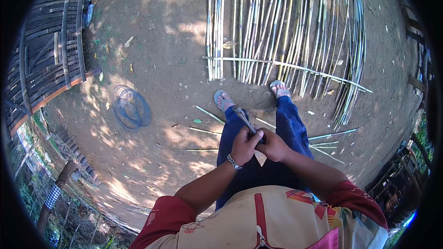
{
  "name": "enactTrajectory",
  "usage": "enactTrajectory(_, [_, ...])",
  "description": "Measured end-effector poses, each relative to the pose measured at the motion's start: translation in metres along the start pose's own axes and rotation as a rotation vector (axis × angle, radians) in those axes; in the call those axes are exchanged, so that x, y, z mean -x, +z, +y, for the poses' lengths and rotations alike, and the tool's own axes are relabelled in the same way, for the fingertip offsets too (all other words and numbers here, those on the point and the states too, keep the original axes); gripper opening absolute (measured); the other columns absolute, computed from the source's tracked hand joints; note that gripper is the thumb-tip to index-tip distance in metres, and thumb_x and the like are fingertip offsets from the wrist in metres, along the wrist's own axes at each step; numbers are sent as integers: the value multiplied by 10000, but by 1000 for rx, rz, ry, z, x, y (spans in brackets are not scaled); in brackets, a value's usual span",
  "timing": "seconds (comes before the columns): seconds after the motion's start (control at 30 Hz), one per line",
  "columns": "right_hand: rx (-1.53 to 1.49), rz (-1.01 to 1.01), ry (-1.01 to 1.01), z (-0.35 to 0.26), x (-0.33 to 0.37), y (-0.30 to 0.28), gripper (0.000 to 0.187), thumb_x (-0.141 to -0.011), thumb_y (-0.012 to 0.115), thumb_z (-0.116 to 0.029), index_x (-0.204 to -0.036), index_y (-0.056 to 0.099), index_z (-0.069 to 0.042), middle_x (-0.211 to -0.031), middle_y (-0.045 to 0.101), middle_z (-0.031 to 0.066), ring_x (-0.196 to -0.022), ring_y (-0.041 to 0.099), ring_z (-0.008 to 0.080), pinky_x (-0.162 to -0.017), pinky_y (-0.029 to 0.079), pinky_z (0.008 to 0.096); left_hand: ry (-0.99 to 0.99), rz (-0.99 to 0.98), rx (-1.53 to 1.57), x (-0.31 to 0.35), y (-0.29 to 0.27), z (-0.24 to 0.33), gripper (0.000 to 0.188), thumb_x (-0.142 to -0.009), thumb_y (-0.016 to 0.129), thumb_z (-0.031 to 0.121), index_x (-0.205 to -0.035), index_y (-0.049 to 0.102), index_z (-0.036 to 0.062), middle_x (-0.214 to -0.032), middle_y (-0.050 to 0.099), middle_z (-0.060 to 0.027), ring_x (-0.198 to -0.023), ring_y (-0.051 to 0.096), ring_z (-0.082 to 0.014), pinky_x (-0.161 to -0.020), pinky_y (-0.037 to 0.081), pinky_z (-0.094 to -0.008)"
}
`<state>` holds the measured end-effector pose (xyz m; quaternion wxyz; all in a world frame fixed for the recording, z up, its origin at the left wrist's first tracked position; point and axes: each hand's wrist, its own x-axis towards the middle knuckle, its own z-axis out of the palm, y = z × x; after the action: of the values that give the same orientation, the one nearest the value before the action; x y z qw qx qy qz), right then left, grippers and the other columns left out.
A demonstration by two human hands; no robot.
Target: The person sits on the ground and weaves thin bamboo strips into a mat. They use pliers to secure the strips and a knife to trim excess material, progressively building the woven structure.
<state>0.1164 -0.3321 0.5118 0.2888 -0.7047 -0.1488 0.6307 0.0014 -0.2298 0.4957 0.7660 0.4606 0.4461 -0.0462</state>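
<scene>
In front of my legs, my left hand [244,147] is closed round a short tool [244,119] with a dark shaft and a wider brownish end. Its exact kind is hard to make out. The tool slants up and to the left, away from my body. Pressed against the left hand, my right hand [273,146] is closed as well, around the tool's lower end, which the fingers mostly hide. A bracelet circles my left wrist.
Beyond my sandalled feet, long thin poles [277,27] lie side by side on bare soil, with a crosspiece [286,65] over their near ends. Short sticks [334,134] lie beside my legs. A coil of wire or netting [131,108] and a slatted bamboo structure [46,41] are left.
</scene>
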Motion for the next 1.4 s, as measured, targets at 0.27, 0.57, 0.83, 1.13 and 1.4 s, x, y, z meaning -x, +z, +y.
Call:
enactTrajectory(0.27, [-344, -63, -62, -54, -35, 93, 503, -942, 703, -291, -1314, 531, 0, -1071, 670, 156, -972, 666, 227, -887, 520, 363, 23, 42, 330, -9, -137, -4, 206, -972, 476, 180, -1011, 611, 30, -925, 662, -85, -795, 570, -124, -783, 462, -273])
enactTrajectory(0.57, [-251, 377, -13, -4, -18, 33, 320, -961, 683, -191, -1199, 610, 11, -1025, 695, 117, -956, 672, 178, -858, 535, 312, 37, -51, 766, -16, -150, 33, 321, -857, 528, 361, -934, 523, 50, -904, 544, -93, -667, 452, -132, -641, 396, -251])
enactTrajectory(0.83, [300, 827, -519, -26, -17, -49, 405, -849, 701, -63, -1241, 603, -26, -1139, 656, 158, -1065, 630, 363, -977, 492, 417, 56, -246, 541, -8, -89, 63, 336, -835, 533, 345, -913, 551, 18, -878, 548, -112, -660, 437, -119, -627, 372, -242])
enactTrajectory(1.13, [310, 399, -520, 23, 12, -141, 257, -950, 639, -193, -1166, 682, -61, -1057, 715, 174, -972, 676, 366, -884, 536, 447, -60, -320, 336, -8, 31, 55, 306, -831, 552, 282, -918, 626, -2, -863, 596, -109, -636, 399, -69, -570, 330, -211])
enactTrajectory(1.4, [-192, 789, 188, 228, 56, -259, 404, -1019, 529, -211, -1411, 558, -122, -939, 734, 138, -785, 704, 260, -690, 539, 421, -141, -260, 450, -14, 96, 25, 272, -856, 544, 271, -910, 606, 12, -857, 567, -108, -626, 432, -73, -574, 375, -206])
